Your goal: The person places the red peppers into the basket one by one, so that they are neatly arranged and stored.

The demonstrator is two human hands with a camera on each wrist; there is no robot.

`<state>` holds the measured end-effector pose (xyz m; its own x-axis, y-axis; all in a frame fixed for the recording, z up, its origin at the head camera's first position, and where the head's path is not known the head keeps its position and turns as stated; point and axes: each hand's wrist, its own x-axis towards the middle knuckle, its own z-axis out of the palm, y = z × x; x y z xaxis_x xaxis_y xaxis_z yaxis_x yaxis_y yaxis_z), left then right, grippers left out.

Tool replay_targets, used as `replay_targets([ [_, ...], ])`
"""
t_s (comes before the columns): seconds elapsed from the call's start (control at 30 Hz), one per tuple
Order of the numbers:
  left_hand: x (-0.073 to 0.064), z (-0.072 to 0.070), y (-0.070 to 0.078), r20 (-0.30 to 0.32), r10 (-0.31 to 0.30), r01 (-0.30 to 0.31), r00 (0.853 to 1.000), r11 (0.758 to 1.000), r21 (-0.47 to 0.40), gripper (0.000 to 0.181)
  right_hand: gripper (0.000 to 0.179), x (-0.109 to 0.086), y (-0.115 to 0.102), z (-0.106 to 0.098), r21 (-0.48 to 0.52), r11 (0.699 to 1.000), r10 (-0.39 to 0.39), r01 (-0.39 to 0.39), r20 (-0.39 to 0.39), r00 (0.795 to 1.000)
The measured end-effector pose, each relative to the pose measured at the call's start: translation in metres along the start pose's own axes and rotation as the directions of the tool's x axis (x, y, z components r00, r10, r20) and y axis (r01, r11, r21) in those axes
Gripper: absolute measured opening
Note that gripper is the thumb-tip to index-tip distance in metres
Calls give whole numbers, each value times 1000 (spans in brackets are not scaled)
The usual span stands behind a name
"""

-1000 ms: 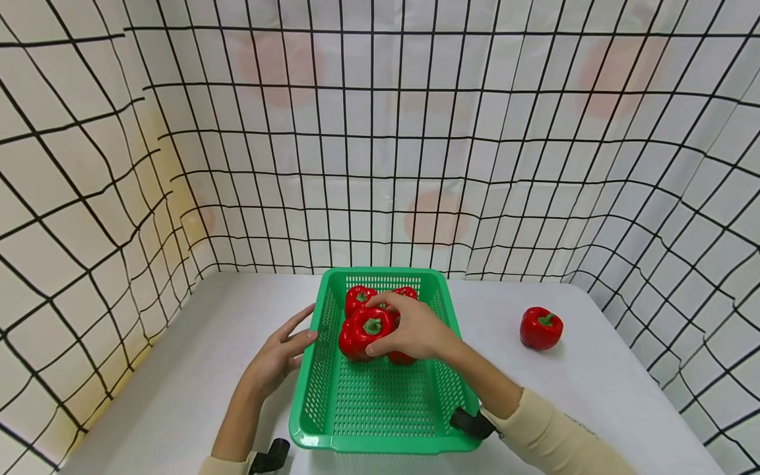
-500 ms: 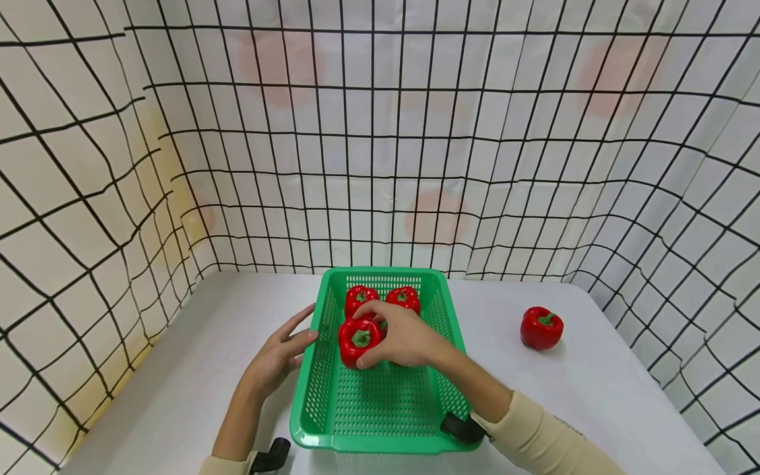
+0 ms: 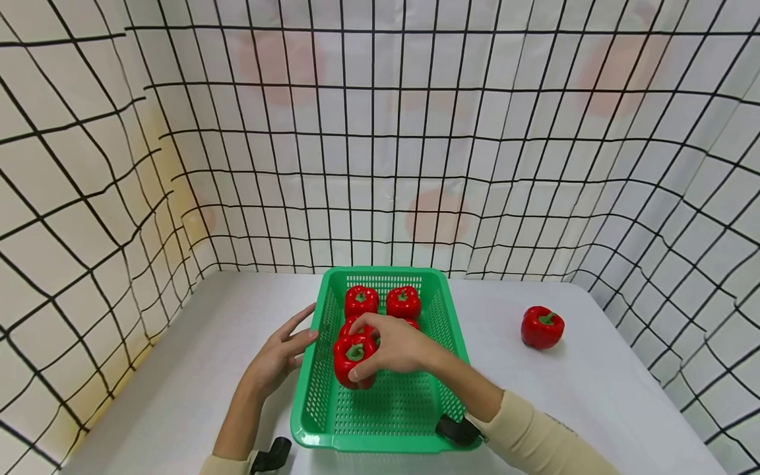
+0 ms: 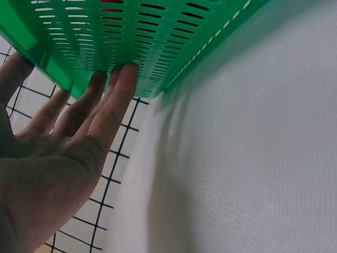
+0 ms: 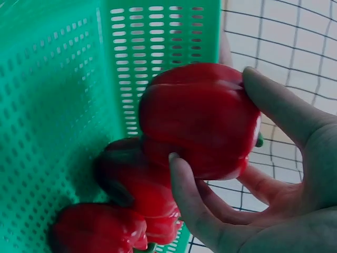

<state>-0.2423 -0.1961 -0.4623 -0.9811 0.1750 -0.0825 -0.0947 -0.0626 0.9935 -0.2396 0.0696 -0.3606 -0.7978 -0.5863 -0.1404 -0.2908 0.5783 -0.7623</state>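
My right hand (image 3: 399, 344) grips a red bell pepper (image 3: 354, 359) between thumb and fingers, over the left side of a green perforated basket (image 3: 386, 443). In the right wrist view that bell pepper (image 5: 200, 121) has its green stem turned toward the palm, with other peppers close below it. Several red bell peppers (image 3: 361, 301) sit in the basket's far half, some partly hidden by the right hand. My left hand (image 3: 276, 359) touches the basket's left outer wall; in the left wrist view its extended fingers (image 4: 113, 108) rest against the slotted side.
One more red bell pepper (image 3: 542, 328) lies on the white table (image 3: 594, 396) to the right of the basket. Black grid netting (image 3: 392, 132) over white sheeting surrounds the table at the back and both sides.
My right hand has moved the held bell pepper toward me and slightly left, uncovering peppers behind it. The left hand and basket have stayed in place.
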Motion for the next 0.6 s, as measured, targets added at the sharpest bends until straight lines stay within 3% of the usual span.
replay_targets([
  [0.6,0,-1,0,11,-5,5,1000,1000,-9,68,53,13,1,9,-106,994,5,-2,32,999],
])
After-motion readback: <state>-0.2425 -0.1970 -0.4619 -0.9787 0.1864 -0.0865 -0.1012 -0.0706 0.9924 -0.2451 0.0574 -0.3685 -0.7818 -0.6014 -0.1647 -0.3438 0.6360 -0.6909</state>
